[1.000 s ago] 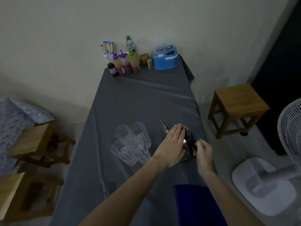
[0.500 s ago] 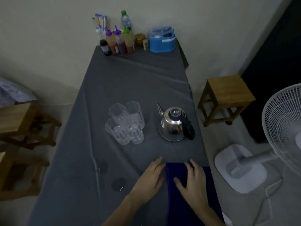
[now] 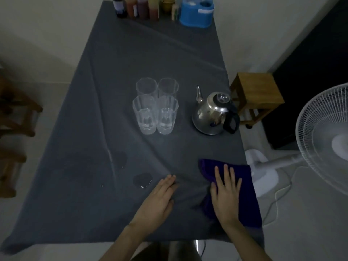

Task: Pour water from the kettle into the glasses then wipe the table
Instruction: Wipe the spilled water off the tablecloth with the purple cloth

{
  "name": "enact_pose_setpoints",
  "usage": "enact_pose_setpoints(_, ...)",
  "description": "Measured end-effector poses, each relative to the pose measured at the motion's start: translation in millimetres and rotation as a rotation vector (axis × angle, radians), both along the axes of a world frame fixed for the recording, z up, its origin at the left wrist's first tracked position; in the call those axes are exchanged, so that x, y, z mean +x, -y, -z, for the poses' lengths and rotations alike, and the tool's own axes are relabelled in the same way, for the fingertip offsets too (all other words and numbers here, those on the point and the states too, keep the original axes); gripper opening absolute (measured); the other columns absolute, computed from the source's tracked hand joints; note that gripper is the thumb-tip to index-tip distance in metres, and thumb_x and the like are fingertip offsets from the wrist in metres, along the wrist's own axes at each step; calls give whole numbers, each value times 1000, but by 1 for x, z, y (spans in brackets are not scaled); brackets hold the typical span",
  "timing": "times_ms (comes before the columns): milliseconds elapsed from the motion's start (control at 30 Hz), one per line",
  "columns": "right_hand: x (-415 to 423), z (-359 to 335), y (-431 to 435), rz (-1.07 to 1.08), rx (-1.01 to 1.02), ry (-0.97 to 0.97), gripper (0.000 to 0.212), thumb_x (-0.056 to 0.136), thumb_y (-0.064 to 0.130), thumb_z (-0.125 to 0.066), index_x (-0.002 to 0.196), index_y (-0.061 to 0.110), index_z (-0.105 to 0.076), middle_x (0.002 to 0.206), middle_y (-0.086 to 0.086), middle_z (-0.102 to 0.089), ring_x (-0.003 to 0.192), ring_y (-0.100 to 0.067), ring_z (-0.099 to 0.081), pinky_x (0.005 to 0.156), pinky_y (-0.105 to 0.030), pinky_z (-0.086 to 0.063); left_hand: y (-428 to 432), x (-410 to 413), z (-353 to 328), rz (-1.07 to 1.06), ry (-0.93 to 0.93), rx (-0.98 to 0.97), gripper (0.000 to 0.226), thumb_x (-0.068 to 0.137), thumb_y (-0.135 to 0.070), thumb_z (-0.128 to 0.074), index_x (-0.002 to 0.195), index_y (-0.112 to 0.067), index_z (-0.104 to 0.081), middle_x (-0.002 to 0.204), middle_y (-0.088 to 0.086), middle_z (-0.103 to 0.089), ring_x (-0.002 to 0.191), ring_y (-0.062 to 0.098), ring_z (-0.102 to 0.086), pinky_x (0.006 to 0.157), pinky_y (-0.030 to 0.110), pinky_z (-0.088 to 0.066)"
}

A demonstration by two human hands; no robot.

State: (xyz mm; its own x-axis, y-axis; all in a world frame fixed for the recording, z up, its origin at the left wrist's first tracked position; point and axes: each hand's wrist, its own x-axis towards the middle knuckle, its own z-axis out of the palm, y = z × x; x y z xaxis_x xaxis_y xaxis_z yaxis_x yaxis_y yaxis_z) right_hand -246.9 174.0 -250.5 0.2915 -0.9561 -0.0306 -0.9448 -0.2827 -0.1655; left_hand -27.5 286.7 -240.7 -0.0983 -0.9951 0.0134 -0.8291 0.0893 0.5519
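Note:
Several clear glasses (image 3: 156,106) stand in a tight cluster mid-table on the grey tablecloth (image 3: 131,53). To their right sits the steel kettle (image 3: 212,113), lid on, black handle toward the table's right edge, spout pointing away from me. A purple cloth (image 3: 243,187) lies at the near right corner. My right hand (image 3: 225,193) lies flat on it, fingers spread. My left hand (image 3: 160,198) rests flat on the bare tablecloth, to the left of the cloth. Two dark wet patches (image 3: 143,180) mark the tablecloth left of my left hand.
Sauce bottles (image 3: 139,6) and a blue plastic holder (image 3: 195,14) line the table's far end by the wall. A wooden stool (image 3: 258,91) and a white standing fan (image 3: 323,132) are to the right. More wooden stools (image 3: 17,110) are on the left.
Both hands left the kettle and came back to the near edge. My right hand went onto the purple cloth and slid it forward a little; my left hand moved off the cloth's edge.

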Motion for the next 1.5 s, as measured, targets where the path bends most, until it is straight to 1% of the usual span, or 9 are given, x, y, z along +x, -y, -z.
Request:
enact_pose_setpoints(200, 26, 3, 7, 189, -38, 234, 40, 102, 10, -42, 138, -6, -46, 150, -25, -39, 144, -35, -30, 117, -58, -21, -60, 69, -5, -138, -29, -34, 45, 95, -27, -39, 134, -8, -49, 153, 3, -32, 143, 15, -26, 117, 34, -20)
enact_pose_setpoints(367, 67, -4, 28, 313, -16, 357, 43, 104, 14, -33, 143, -4, -41, 155, -22, -31, 148, -30, -19, 122, -47, -7, -85, 115, 0, -250, 28, -14, 48, 97, -36, -32, 133, -8, -48, 151, 2, -34, 142, 16, -28, 116, 36, -20)
enact_pose_setpoints(467, 86, -4, 40, 342, -41, 422, 42, 104, 13, -33, 142, -4, -41, 155, -22, -31, 148, -31, -18, 122, -50, -7, -95, 146, 4, -337, 50, 3, 53, 98, -42, -30, 132, -6, -49, 149, 6, -37, 141, 17, -27, 118, 33, -16)
enact_pose_setpoints(700, 71, 2, 22, 380, 17, 90, 72, 96, 45, -46, 155, 17, -17, 163, -19, -1, 150, -35, 0, 117, -57, -1, -112, 215, 2, -564, 199, 106, 62, 94, -48, -28, 133, -4, -48, 149, 12, -38, 139, 27, -31, 120, 32, -5)
enact_pose_setpoints(1000, 87, -1, 39, 406, -51, 299, 42, 99, 11, -48, 140, 3, -45, 156, -22, -30, 147, -39, -16, 118, -62, -8, -113, 218, 6, -577, 244, 129, 60, 93, -42, -30, 137, -4, -44, 151, 12, -34, 142, 26, -26, 120, 36, -7)
enact_pose_setpoints(1233, 152, -11, 39, 235, -45, 520, 39, 101, 10, -44, 140, 3, -46, 148, -16, -46, 145, -31, -27, 119, -54, -18, -112, 218, 5, -574, 236, 117, 59, 92, -41, -31, 136, -3, -45, 151, 11, -34, 142, 22, -25, 120, 34, -7)
enact_pose_setpoints(1367, 159, -19, 34, 316, 70, 593, 43, 104, 19, -40, 145, 8, -40, 156, -12, -33, 148, -30, -17, 121, -44, -11, -113, 218, 4, -569, 244, 117, 58, 93, -41, -31, 138, -5, -42, 153, 9, -32, 143, 20, -22, 120, 37, -8)
enact_pose_setpoints(1433, 141, -23, 26, 220, 205, 614, 45, 103, 24, -39, 148, 15, -37, 160, -4, -26, 150, -26, -11, 119, -36, -7, -114, 219, 4, -570, 245, 115, 58, 94, -41, -31, 139, -6, -42, 153, 8, -31, 143, 20, -22, 120, 39, -9)
enact_pose_setpoints(1500, 109, -24, 17, -45, 259, 536, 40, 103, 19, -40, 142, 17, -41, 158, 3, -25, 150, -20, -13, 122, -47, -9, -114, 219, 3, -571, 241, 117, 57, 94, -41, -32, 139, -6, -42, 153, 8, -31, 144, 20, -22, 120, 39, -9)
